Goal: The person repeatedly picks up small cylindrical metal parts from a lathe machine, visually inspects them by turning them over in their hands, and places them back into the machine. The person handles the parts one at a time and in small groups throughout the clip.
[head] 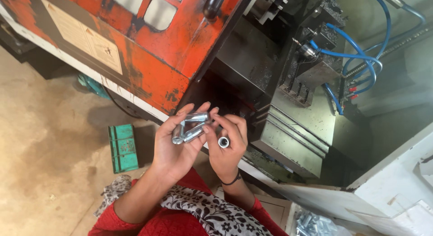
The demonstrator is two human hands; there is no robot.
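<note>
**Inspector:** State of your hands?

**Me:** My left hand [173, 148] lies palm up, fingers curled round three silver metal sleeves [189, 128]. My right hand [228, 143] pinches one more sleeve [223, 142], bore facing up, just beside the others.

**Inspector:** Surroundings?

**Me:** Orange machine door [153, 51] ahead, blue hoses [361, 60] inside, green block [123, 148] on the floor.

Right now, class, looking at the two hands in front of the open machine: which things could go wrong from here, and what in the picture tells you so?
1. The left hand holds several loose metal sleeves in an open palm; one could roll off onto the floor.
2. The right hand holds one sleeve only with its fingers, so it might slip.
3. Both hands are near the open machine bay; a dropped part might fall inside.
</note>
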